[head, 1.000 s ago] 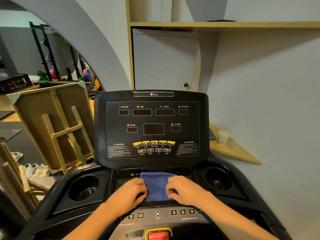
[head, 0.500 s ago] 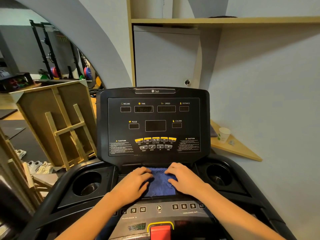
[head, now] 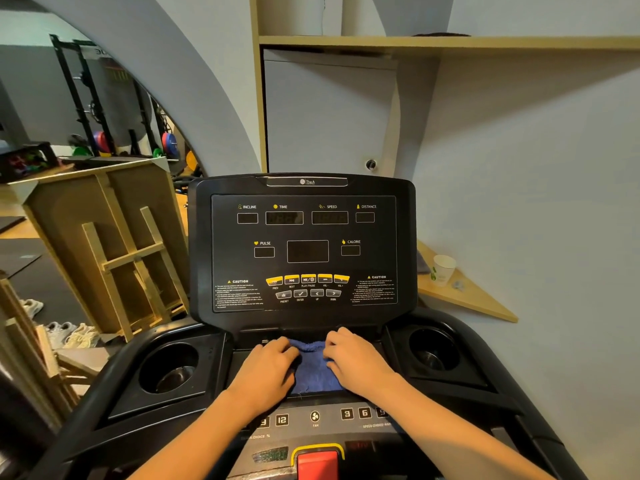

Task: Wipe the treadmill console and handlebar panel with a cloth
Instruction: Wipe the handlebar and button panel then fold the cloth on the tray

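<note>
A black treadmill console (head: 304,244) stands upright in front of me, its displays dark. On the flat tray just below it lies a blue cloth (head: 313,368). My left hand (head: 268,367) presses down on the cloth's left side and my right hand (head: 353,362) on its right side, fingers reaching toward the console's base. Only the cloth's middle strip shows between the hands. Nearer to me sits the lower button panel (head: 315,419) with a red stop button (head: 317,462).
Round cup holders sit left (head: 169,367) and right (head: 433,348) of the tray. A paper cup (head: 442,269) stands on a wooden corner shelf at the right. Wooden frames (head: 114,251) and shoes (head: 74,332) lie to the left, a wall close behind.
Both hands have slid the cloth forward along the tray toward the console's base. The camera has also moved slightly.
</note>
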{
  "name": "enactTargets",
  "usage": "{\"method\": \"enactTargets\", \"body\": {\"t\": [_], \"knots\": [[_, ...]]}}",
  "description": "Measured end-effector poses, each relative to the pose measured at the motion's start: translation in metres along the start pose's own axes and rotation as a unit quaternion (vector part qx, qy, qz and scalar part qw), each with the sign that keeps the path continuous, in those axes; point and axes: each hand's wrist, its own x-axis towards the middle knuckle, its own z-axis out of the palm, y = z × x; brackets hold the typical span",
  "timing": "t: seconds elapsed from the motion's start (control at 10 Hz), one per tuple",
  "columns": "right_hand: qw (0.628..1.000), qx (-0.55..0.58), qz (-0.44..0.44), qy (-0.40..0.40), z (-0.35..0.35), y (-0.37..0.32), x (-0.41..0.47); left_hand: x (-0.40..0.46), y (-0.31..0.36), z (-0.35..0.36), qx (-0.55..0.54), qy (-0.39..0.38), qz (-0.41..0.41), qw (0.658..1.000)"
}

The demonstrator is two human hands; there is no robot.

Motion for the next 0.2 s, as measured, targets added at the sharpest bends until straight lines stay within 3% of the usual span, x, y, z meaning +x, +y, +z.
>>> {"method": "enactTargets", "body": {"t": [0.2], "knots": [[0.999, 0.03, 0.015, -0.014, -0.0008, 0.0016, -0.01, -0.0046, -0.0066, 0.0014, -0.023, -0.036, -0.015, 0.999]]}}
